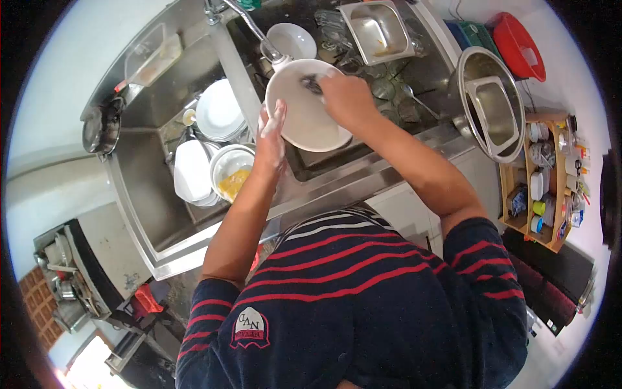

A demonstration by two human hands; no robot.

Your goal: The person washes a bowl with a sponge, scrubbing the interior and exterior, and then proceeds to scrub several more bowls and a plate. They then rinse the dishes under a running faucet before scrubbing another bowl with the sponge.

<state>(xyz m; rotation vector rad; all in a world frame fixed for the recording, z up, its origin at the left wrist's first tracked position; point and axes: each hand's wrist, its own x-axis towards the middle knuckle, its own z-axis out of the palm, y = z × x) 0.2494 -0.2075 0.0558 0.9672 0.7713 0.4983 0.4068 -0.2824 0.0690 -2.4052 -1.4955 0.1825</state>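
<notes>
My left hand (272, 137), wet with suds, supports a large white bowl (301, 117) at its left rim. The bowl is tilted so that its inside faces me, over the divider of the double sink. My right hand (350, 100) reaches into the bowl from the right, its fingers closed on a dark, wiry scouring pad (311, 83) pressed against the inner wall. Part of the pad is hidden under my fingers. Just behind the bowl are the faucet spout (280, 59) and another white bowl (293, 42).
The left basin holds stacked white plates (220, 109), white oblong dishes (192, 172) and a bowl with yellow scraps (223, 159). In the right basin are a steel pan (379, 32), glasses and a spoon (421, 102). A big steel bowl (463, 71) stands at right.
</notes>
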